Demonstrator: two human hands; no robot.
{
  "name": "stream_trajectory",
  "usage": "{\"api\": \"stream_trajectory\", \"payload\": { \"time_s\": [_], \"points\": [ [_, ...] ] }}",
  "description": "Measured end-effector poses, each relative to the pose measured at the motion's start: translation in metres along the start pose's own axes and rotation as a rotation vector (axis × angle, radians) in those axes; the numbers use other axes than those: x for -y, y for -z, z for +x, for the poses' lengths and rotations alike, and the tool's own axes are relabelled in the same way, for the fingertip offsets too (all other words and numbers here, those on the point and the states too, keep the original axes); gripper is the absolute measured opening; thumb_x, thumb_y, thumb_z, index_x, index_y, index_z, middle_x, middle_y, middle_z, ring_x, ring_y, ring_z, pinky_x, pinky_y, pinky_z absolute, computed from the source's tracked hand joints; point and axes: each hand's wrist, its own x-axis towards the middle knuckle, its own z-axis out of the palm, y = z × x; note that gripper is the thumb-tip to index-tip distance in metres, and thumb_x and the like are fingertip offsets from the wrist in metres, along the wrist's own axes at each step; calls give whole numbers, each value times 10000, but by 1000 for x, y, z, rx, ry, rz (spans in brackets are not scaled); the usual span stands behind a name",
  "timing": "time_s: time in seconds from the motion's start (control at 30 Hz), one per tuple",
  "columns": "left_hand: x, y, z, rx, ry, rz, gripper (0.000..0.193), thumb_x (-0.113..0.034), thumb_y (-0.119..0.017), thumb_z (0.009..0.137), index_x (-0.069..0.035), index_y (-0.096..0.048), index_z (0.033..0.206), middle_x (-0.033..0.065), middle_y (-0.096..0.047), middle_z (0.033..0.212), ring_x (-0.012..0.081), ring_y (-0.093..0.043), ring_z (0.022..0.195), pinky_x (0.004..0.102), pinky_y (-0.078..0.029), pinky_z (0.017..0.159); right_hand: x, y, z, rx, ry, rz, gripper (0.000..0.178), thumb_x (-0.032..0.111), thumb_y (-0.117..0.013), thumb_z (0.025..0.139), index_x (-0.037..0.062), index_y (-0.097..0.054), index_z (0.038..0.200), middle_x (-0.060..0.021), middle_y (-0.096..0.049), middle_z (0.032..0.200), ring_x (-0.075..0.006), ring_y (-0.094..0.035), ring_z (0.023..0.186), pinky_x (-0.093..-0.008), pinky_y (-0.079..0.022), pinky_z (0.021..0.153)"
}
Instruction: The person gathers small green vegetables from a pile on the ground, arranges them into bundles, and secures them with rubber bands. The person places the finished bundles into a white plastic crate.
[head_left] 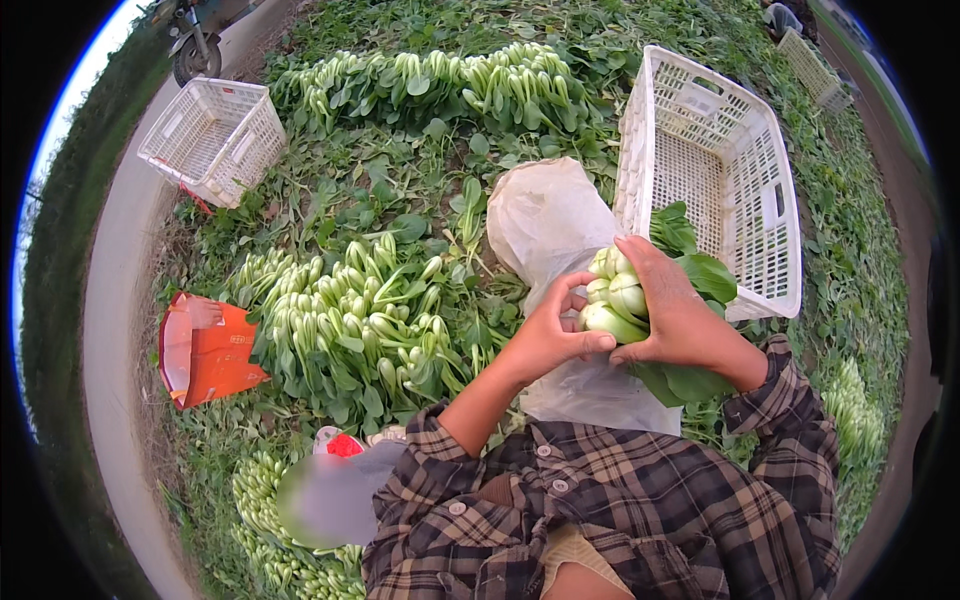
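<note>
In front of my chest, both hands cup a bunch of bok choy (614, 298), its pale stem ends facing up and left and its green leaves hanging toward the right. My left hand (556, 325) presses on the near left side of the bunch, thumb against the stems. From the other side my right hand (680, 305) wraps round it, with the thumb low. Right beside my hands stands a white plastic crate (632, 150); some bok choy leaves (674, 228) show at its near left corner. A whitish plastic sheet (555, 215) lies beneath and beyond my hands.
Heaps of cut bok choy (355, 320) lie to the left, with a long row (440, 85) farther off. Another white crate (215, 140) stands far left, near an orange bag (222, 355). A person's blurred head (330, 500) is at lower left. A motorbike wheel (197, 58) shows beyond.
</note>
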Motion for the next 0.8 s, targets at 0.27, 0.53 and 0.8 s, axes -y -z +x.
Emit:
{"api": "stream_trajectory", "payload": {
  "time_s": [0.27, 0.53, 0.8],
  "points": [
    [24, -9, 3, -29, -122, -81, 819, -180, -826, 726, -104, -279, 1331, 108, -487, 1149, 165, -603, 967, 299, -518, 812, 4, -5, -3, -28, -75, 138, 1184, 242, -872, 527, 35, -176, 1462, -224, -268, 1459, -390, -305, 1345, -444, -266, 1109],
    [27, 0, 7, 48, -185, 20, 839, -168, -821, 728, -95, -266, 1353, 109, -484, 1190, 164, -552, 1028, 311, -494, 854, 6, -41, -1, -320, -59, 3, 1099, 155, -854, 553, 30, -216, 1439, -233, -312, 1436, -390, -356, 1314, -450, -311, 1076],
    [92, 192, -35, -697, 28, 305, 391, -152, -642, 858, -32, -529, 1212, 67, -596, 1006, 153, -583, 919, 296, -479, 850, -5, -43, -4, -375, -44, -13, 1009, 71, -804, 586, 63, -246, 1427, -212, -360, 1410, -385, -397, 1279, -457, -322, 1075]
  ]
}}
